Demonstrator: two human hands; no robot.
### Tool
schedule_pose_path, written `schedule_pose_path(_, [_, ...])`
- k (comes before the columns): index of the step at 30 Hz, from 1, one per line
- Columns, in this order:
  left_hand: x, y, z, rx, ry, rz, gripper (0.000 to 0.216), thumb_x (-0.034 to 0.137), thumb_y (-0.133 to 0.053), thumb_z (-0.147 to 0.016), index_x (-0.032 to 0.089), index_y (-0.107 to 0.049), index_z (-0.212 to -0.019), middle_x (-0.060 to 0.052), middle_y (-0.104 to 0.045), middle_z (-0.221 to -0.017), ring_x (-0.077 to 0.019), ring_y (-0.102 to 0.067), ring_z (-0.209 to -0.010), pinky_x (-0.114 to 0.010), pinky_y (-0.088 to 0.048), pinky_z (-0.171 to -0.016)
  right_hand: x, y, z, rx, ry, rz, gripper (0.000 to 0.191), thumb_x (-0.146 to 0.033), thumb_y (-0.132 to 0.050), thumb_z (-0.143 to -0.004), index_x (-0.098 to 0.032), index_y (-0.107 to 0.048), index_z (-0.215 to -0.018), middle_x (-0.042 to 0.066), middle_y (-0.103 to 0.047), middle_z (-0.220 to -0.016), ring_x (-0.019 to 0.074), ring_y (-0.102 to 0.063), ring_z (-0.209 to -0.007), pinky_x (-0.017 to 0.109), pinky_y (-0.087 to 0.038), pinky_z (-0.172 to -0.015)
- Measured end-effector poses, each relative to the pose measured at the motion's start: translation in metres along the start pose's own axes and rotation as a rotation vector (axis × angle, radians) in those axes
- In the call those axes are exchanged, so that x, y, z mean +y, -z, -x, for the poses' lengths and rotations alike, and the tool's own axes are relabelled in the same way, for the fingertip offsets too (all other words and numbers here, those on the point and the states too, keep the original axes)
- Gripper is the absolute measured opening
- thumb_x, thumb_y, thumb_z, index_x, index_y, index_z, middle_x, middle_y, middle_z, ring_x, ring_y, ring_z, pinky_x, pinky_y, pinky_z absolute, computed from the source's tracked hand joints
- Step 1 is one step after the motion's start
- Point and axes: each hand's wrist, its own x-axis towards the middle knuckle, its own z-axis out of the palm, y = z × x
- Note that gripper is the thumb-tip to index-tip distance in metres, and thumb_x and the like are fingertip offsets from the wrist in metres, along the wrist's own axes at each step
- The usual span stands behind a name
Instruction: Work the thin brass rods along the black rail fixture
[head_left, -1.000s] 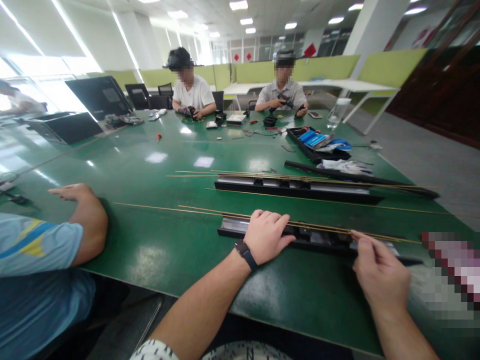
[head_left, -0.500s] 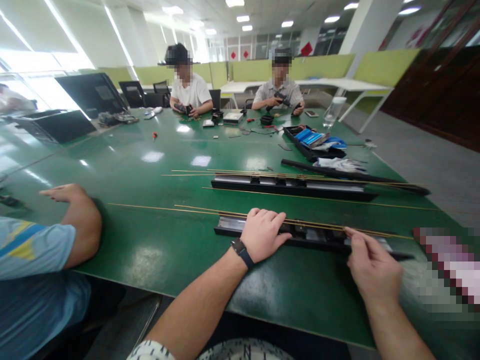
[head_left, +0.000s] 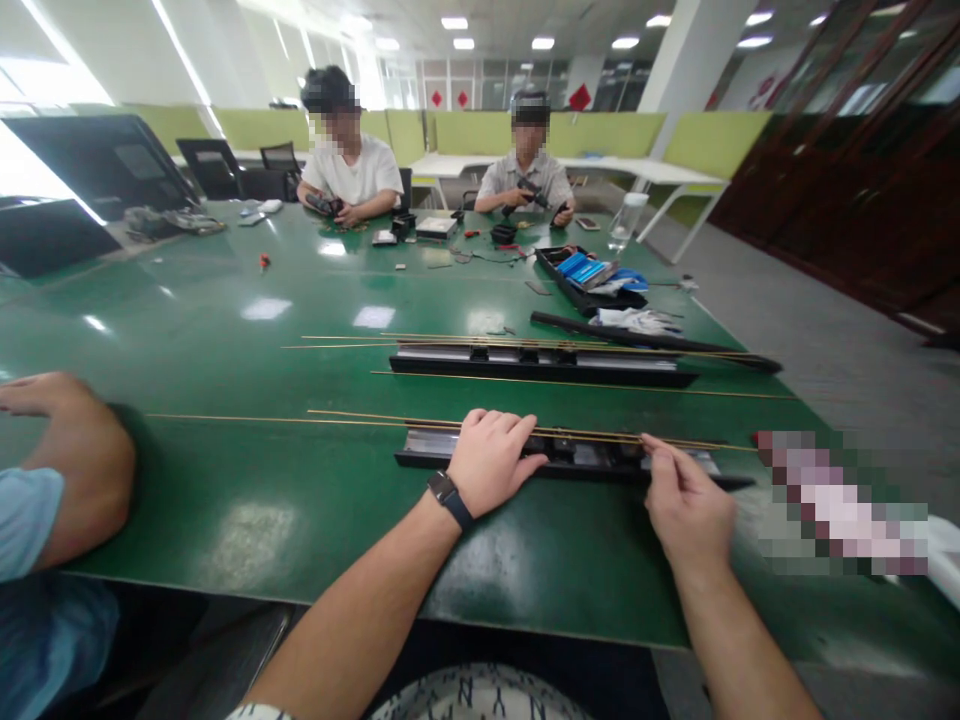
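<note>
Here's the left hand [head_left: 491, 455] draped across the nearer black rail [head_left: 427, 460], fingers over its far side and thumb towards the near edge, though how firmly they grip I cannot tell. Over on the right, the right hand [head_left: 694, 505] has thumb and forefinger pinched together at the thin brass-coloured rods [head_left: 592, 434] (one rod or several, it's too fine to tell), which lie lengthwise along the rail on the green table [head_left: 315, 500]. I'd call this a steady-and-pinch step, the left bracing while the right handles rods. The next move seems to call for a calm left palm and light, exact right fingertips. Beyond, a second rail [head_left: 615, 377] lies parallel, well apart.
</note>
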Motion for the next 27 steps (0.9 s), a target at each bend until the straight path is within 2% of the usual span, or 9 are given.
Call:
schedule_pose_path(4, [-0.0001,-0.0008,0.0003,0.003,-0.007,-0.009,0.045,0.050,-0.062,-0.099,0.020,-0.061,-0.133,-0.008,-0.074,-0.120,-0.0268,-0.066,-0.112,-0.045,-0.042,-0.098,-0.0043,0.0003,-0.0006,-0.030,-0.045,0.028,0.042,-0.047,-0.051,-0.102,-0.021,-0.081,-0.116,0.009,-0.082,-0.108,0.0271,-0.078,-0.102,0.038,-0.060,-0.094])
schedule_pose_path(21, [-0.0046,-0.0060,0.0008,0.034,-0.054,-0.030,0.044,0.046,-0.061,-0.100,0.019,-0.063,-0.134,-0.012,-0.075,-0.118,-0.0302,-0.068,-0.110,-0.047,-0.045,-0.097,0.0028,-0.0012,-0.0040,0.074,-0.127,-0.047,0.037,-0.044,-0.051,-0.103,-0.020,-0.078,-0.110,0.008,-0.082,-0.102,0.0240,-0.078,-0.098,0.036,-0.059,-0.093])
schedule_pose_path(27, [-0.0042,-0.0055,0.0006,0.027,-0.058,-0.047,0.045,0.047,-0.059,-0.101,0.017,-0.063,-0.134,-0.012,-0.075,-0.118,-0.0300,-0.068,-0.110,-0.047,-0.046,-0.097,-0.0002,-0.0012,-0.0019,-0.008,-0.077,-0.080,0.034,-0.044,-0.054,-0.102,-0.021,-0.079,-0.108,0.006,-0.082,-0.104,0.0231,-0.078,-0.101,0.034,-0.058,-0.095])
